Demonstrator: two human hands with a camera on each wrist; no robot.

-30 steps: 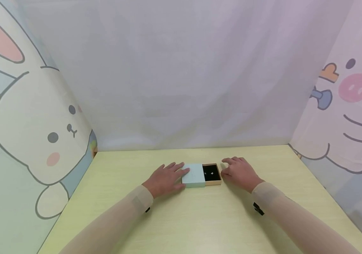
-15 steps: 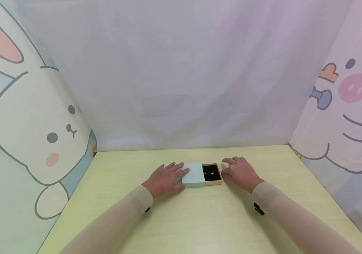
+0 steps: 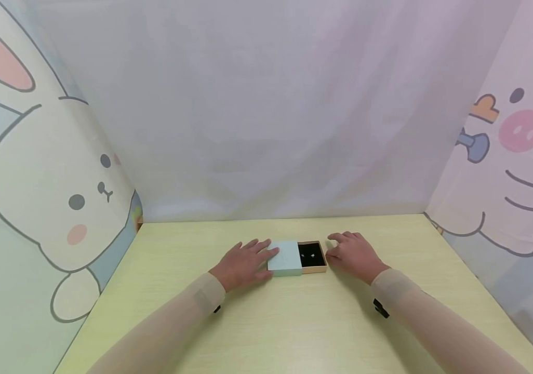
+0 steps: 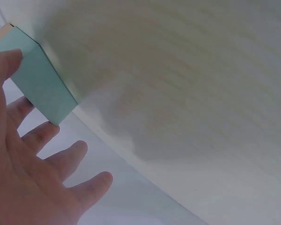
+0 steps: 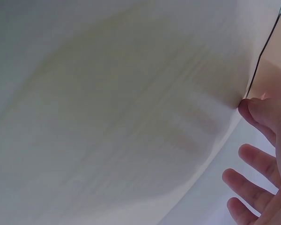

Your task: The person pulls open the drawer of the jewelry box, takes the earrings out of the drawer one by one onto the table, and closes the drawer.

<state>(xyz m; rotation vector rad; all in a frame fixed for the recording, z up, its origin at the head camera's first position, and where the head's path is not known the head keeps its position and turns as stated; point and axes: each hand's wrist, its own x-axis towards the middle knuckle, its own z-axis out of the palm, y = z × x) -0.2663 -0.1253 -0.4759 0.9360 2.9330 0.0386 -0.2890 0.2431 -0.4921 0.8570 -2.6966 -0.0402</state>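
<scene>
A pale mint sliding jewelry box sleeve (image 3: 285, 258) lies on the table, its light orange drawer (image 3: 314, 269) standing partly out on the right. Inside the drawer, a black pad (image 3: 315, 249) bears small star-shaped pieces, probably earrings. My left hand (image 3: 242, 264) grips the sleeve's left end, thumb (image 4: 9, 63) on the front side and fingers spread over the top and end. At the drawer's right end, my right hand (image 3: 354, 257) has thumb and index fingertip pinched together against it; its other fingers (image 5: 253, 187) hang apart. What lies between those fingertips is mostly hidden.
The pale wooden table (image 3: 290, 322) reaches back to a white curtain (image 3: 266, 130). A rabbit-print panel (image 3: 61, 197) stands on the left, a pig-print panel (image 3: 505, 182) on the right. Dark wrist devices show under both sleeves.
</scene>
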